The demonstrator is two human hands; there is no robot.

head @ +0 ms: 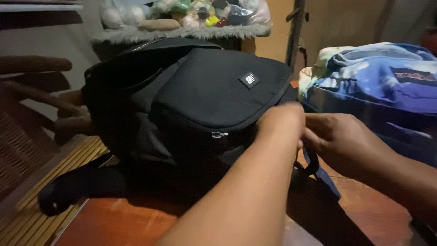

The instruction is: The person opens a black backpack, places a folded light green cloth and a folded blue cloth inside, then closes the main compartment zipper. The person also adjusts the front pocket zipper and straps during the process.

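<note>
Meeting at the lower right edge of a black backpack [195,105], the left hand [280,125] and the right hand [339,141] work close together, nearly touching. The left hand is closed against the bag's side, but motion blur hides its fingers, so I cannot tell what, if anything, they grip. The right hand's fingers [314,134] are curled in toward the same spot, seemingly pinching something small there; whether they truly have hold of it I cannot tell.

Just below both hands hangs a dark blue strap [321,171], running down toward the reddish counter [364,209]. A silver zipper pull [219,134] sits a little to the left of the left hand, on the seam of the front pocket. Beyond the right hand lies a blue patterned bag [382,77]; far to the left stands a wooden chair [32,95].

By my reading, the step in hand is fiddling with the bag's side or strap end. Any next move would call for a steady bag and a firm pinch from both hands.
</note>
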